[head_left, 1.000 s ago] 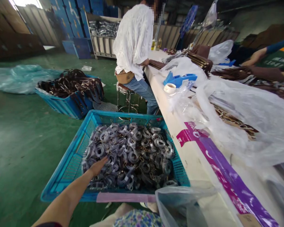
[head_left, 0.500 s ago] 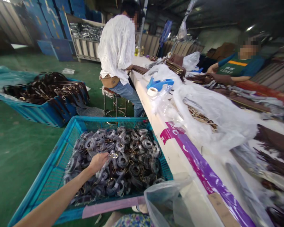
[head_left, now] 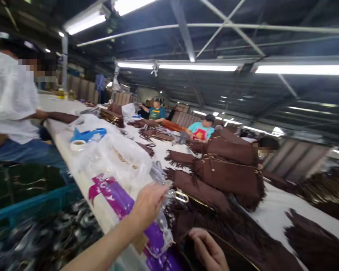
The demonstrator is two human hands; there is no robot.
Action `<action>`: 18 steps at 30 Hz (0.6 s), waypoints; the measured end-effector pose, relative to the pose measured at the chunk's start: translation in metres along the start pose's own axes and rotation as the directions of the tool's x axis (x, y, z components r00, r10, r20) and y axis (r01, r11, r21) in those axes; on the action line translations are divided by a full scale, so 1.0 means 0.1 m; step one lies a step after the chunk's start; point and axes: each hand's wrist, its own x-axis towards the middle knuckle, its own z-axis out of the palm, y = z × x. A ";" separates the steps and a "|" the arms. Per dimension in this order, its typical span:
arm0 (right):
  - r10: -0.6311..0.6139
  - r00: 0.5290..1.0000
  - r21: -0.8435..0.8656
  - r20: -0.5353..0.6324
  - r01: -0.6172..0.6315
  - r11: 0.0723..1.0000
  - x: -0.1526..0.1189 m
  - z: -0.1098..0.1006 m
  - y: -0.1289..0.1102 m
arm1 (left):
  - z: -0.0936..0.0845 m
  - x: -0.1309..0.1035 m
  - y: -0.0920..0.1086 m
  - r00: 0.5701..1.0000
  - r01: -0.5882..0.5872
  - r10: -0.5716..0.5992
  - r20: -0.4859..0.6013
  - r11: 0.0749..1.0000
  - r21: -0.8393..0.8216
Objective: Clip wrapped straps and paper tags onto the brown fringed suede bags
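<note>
My left hand (head_left: 150, 205) is closed on a strap (head_left: 164, 214) wrapped in clear plastic, with a gold metal clasp (head_left: 182, 196) sticking out past the fingertips. It is held above the table's near edge, over purple printed plastic (head_left: 121, 201). Lower down, my right hand (head_left: 209, 248) has its fingers curled at the edge of a dark brown bag (head_left: 237, 256) with a gold zipper line. Other brown fringed bags (head_left: 228, 177) lie stacked just beyond.
A blue-green crate (head_left: 42, 203) of plastic-wrapped coiled straps stands at lower left. On the white table (head_left: 274, 203) are a blue tape dispenser (head_left: 89, 134), a tape roll (head_left: 78, 145) and a thin white plastic bag (head_left: 110, 158). Several people work around the table.
The view has swung right and up from the crate to the table. My left hand has carried the wrapped strap out of the crate. My right hand has come into view at the brown bag.
</note>
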 end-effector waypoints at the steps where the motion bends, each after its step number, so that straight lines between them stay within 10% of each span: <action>1: 0.011 1.000 0.078 -0.022 -0.010 0.997 -0.01 0.01 -0.02 | 0.22 0.06 0.06 0.999 -0.013 0.010 0.048 0.998 0.060; 7: 0.085 0.996 0.324 -0.042 -0.067 0.944 -0.01 -0.03 -0.13 | 0.91 -0.06 0.33 0.959 -0.179 0.120 0.258 0.959 0.219; 18: 0.048 0.994 0.214 -0.103 -0.025 0.977 0.05 -0.07 -0.16 | 0.61 -0.14 0.09 0.921 -0.279 0.219 0.322 0.948 0.154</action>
